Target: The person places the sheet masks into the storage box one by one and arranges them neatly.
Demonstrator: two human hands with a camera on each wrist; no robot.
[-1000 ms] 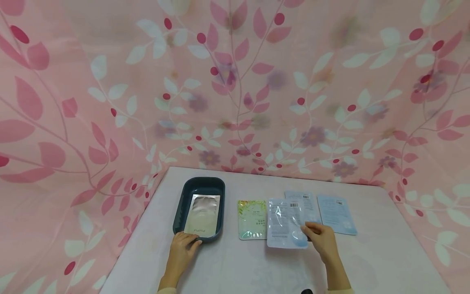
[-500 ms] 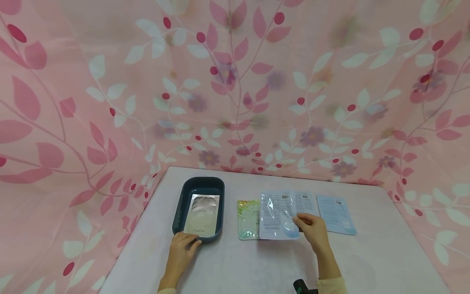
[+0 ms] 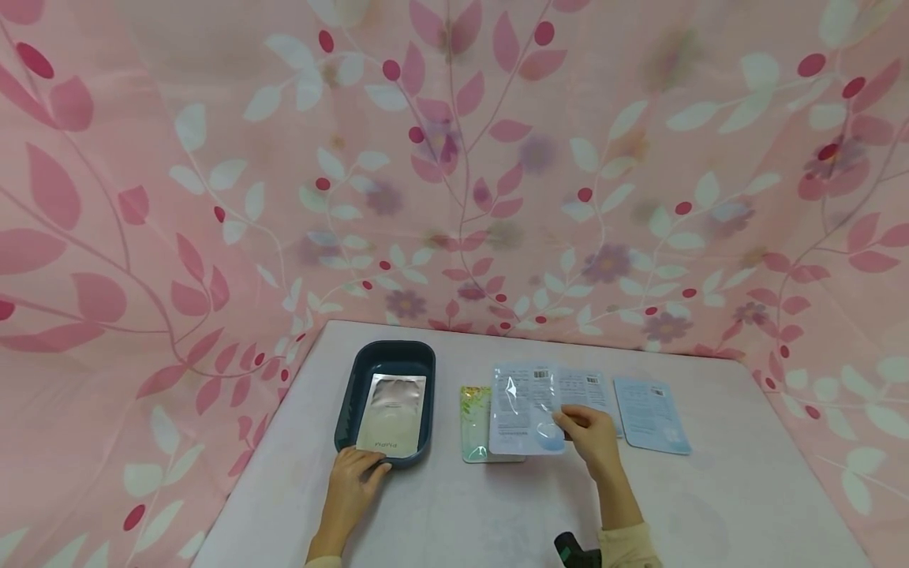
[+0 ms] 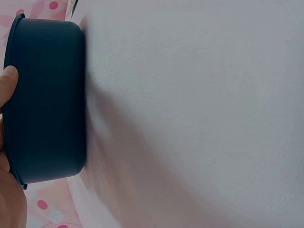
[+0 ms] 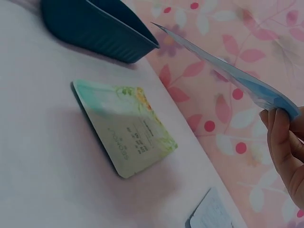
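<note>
My left hand (image 3: 349, 481) grips the near rim of a dark blue plastic tray (image 3: 344, 426); in the left wrist view its thumb lies against the tray's outer wall (image 4: 47, 104). Inside the tray lies a silver and pale green flat packet (image 3: 390, 422). My right hand (image 3: 592, 442) pinches the right edge of a light blue flat packet (image 3: 521, 410). The right wrist view shows that blue packet (image 5: 237, 73) raised well above the table, seen nearly edge-on. Below it lies a green floral packet (image 5: 130, 128), partly hidden by the blue one in the head view.
Another light blue packet (image 3: 585, 386) lies behind my right hand, and one more blue packet (image 3: 652, 414) is to its right. A white cloth (image 3: 454, 521) covers the table. Pink floral fabric (image 3: 454, 197) hangs behind and at both sides.
My right hand has moved left and farther back with the light blue packet, which now overlaps the green one more. The left hand and tray have stayed in place.
</note>
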